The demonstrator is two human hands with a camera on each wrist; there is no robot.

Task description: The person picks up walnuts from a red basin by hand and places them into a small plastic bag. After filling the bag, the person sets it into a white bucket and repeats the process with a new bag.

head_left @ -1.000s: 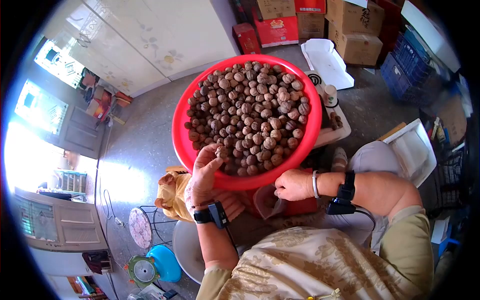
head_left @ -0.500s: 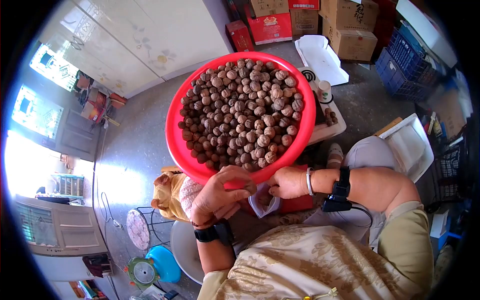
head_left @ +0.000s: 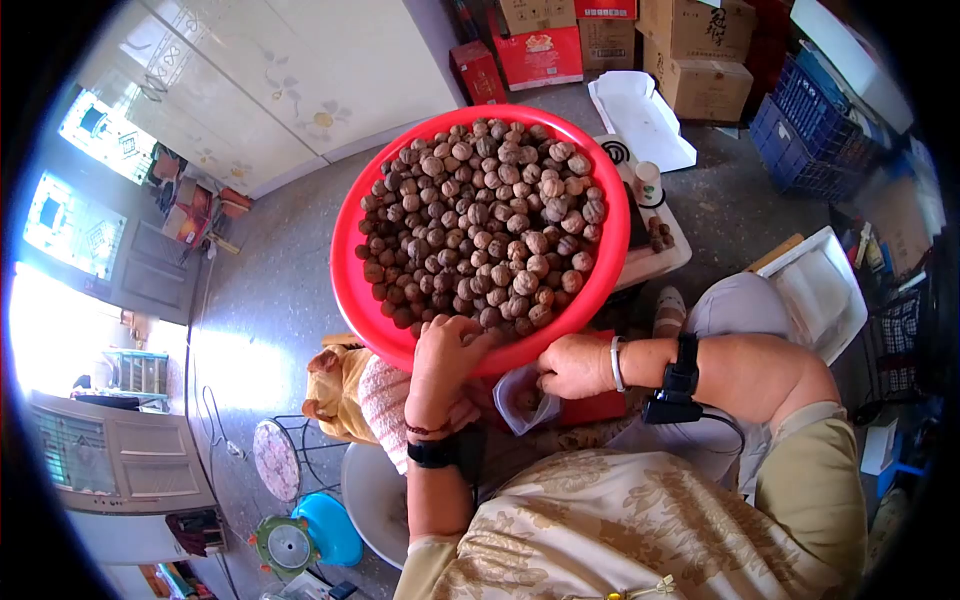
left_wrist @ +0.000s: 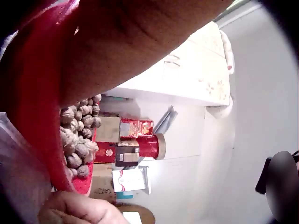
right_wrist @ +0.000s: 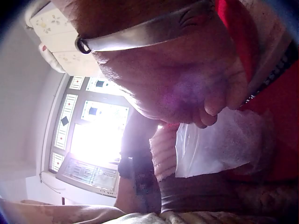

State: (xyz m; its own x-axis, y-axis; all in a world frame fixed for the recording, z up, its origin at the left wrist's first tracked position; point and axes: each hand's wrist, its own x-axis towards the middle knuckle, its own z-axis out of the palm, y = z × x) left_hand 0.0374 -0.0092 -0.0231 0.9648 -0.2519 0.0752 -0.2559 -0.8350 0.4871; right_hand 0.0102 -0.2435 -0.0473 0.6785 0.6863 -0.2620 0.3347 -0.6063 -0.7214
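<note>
A big red basin [head_left: 345, 275] full of walnuts [head_left: 490, 220] stands in front of the person. My left hand [head_left: 445, 360] reaches over its near rim, its fingertips among the nearest walnuts; whether they grip one I cannot tell. To the right, just below the rim, my right hand [head_left: 578, 365] has its fingers curled and holds the edge of a clear plastic bag [head_left: 515, 410]. The bag's mouth gapes upward, with something brownish inside. In the right wrist view, the bag [right_wrist: 212, 149] hangs below the curled fingertips [right_wrist: 210, 105].
Behind the basin's right side, a white foam box [head_left: 665, 258] carries a paper cup [head_left: 648, 183] and a few walnuts. A tan dog-shaped thing [head_left: 335, 395] and a grey tub [head_left: 375, 490] lie to the left. Cartons [head_left: 705, 90] and blue crates [head_left: 800, 150] are stacked at the back right.
My left hand went from the walnuts, with one pinched, down to the bag's mouth, and is now back at the walnuts. The right hand stays by the bag. The head view shifted slightly.
</note>
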